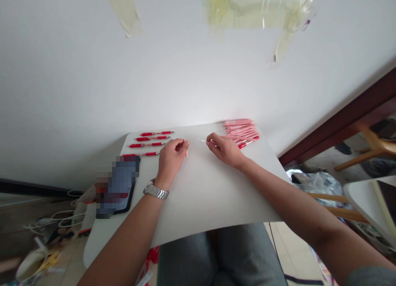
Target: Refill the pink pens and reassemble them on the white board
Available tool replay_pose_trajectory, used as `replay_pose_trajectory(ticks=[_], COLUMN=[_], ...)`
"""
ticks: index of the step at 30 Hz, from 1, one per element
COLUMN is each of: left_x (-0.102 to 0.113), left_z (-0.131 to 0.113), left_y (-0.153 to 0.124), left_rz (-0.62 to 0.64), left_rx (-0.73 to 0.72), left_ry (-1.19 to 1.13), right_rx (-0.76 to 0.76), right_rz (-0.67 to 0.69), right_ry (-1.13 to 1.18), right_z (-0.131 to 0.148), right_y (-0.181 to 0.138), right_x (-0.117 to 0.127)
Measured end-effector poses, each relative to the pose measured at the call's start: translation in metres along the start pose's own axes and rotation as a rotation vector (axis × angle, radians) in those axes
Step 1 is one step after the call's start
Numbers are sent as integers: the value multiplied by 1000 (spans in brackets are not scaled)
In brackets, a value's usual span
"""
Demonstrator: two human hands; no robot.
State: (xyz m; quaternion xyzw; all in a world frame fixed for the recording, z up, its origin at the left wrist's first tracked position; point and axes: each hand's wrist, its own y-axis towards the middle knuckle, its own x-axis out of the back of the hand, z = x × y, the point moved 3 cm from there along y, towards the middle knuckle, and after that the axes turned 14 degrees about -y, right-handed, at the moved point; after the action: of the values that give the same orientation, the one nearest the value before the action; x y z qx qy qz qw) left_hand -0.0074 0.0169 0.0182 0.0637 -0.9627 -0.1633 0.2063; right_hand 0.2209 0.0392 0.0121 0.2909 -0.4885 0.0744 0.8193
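My left hand [172,155], with a metal watch on its wrist, rests on the white table [201,195] with its fingers pinched on a small pink pen part [186,148]. My right hand [225,149] is closed on a thin pen refill [202,141] whose tip points left. A pile of pink pen barrels [240,129] lies just behind my right hand. Several assembled red pens [153,139] lie in a row behind and to the left of my left hand.
A dark phone in a case [119,187] lies at the table's left side. The white wall stands right behind the table. Cables and a cup sit on the floor at left; a plastic bag and wooden furniture are at right.
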Motion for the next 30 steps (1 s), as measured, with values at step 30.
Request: replay_pose_trajectory(ticks=[30], left_x=[-2], left_z=[-3], left_y=[1], left_rz=[-29], left_rx=[-212], left_ry=[-4], right_rx=[12], right_rz=[23], right_ry=[3], right_z=[1], right_y=[0], right_x=[0])
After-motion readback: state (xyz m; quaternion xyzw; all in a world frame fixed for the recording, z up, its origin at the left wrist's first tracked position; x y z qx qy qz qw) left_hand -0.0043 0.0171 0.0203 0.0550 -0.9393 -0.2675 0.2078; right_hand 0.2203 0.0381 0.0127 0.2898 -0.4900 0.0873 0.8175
